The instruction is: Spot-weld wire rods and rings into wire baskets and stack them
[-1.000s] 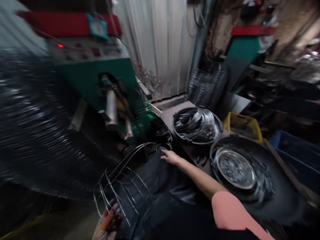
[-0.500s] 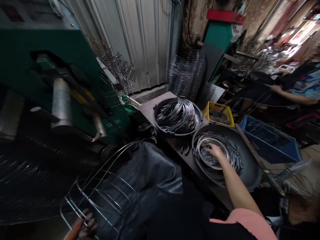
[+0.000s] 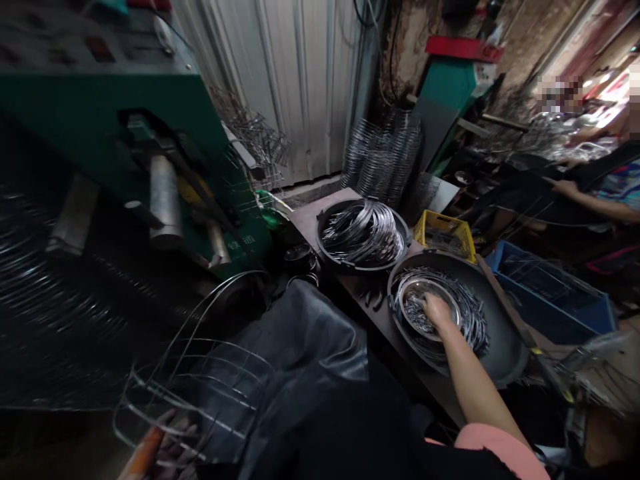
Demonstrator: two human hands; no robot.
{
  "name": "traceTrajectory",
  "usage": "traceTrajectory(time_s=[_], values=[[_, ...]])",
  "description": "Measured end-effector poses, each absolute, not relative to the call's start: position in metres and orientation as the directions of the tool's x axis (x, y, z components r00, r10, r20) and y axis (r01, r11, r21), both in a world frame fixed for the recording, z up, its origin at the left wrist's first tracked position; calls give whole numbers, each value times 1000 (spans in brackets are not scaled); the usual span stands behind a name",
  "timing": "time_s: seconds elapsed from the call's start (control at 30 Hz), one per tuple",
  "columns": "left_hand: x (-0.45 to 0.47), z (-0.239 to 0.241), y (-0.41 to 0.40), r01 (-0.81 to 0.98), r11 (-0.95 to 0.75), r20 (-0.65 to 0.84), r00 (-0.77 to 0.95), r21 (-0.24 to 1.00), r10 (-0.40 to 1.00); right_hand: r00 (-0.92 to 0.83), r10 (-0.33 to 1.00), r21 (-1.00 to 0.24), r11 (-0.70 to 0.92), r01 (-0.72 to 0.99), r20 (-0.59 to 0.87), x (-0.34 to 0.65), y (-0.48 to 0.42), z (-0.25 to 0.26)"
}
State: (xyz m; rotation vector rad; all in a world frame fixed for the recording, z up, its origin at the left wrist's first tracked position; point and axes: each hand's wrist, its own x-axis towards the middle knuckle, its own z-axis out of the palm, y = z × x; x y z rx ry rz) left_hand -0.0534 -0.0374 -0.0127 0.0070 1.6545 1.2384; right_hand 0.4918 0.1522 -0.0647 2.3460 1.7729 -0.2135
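Dipping into the metal bowl (image 3: 440,288), the right hand (image 3: 437,312) points its bunched fingers down at small metal pieces (image 3: 415,312); whether they pinch any, I cannot tell. Bent wires (image 3: 475,308) surround the bowl beyond those fingertips. The left hand's (image 3: 173,445) fingers curl around a wire frame (image 3: 193,412), mostly above them

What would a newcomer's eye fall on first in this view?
Probably the right hand, dipped into a shiny bowl of small metal pieces inside a wide dark pan at right. Then the wire frame held by the left hand at lower left, and the big green machine, upper left.
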Motion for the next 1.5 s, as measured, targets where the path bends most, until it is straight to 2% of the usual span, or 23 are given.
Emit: traceTrajectory(time_s=[0.1,0.17,0.23,0.3,0.4,0.53,0.67,0.83,1.17,1.33,1.5], values=[[-36,-7,-19,-569,346,-654,-531,746,539,282,933,116,-262,958,-224,494,152,-57],[-21,-5,-4,-598,214,-587,-542,772,602,231,954,84,-218,972,-193,487,163,-51],[-6,-3,10,-623,95,-505,-525,776,685,79,990,-60,-87,994,-117,462,181,-42],[7,-4,20,-634,20,-451,-526,773,721,-148,989,-295,134,946,-23,411,198,-26],[23,-7,21,-653,-16,-435,-521,757,734,-474,876,-608,422,672,84,304,211,0],[35,-15,8,-685,-30,-449,-509,728,734,-680,725,-796,476,374,114,177,218,18],[35,-18,1,-698,-64,-462,-537,713,706,-729,680,-917,335,217,76,119,215,20],[27,-21,2,-716,-107,-474,-558,689,682,-712,701,-980,159,116,29,106,204,12],[16,-27,1,-743,-62,-445,-463,667,766,-651,755,-984,163,72,77,101,208,-3],[6,-17,11,-705,-60,-415,-482,707,771,-642,763,-997,80,-15,71,90,216,-4],[-7,-13,23,-718,-43,-435,-466,694,771,-644,764,-998,4,-66,46,77,228,-4]])
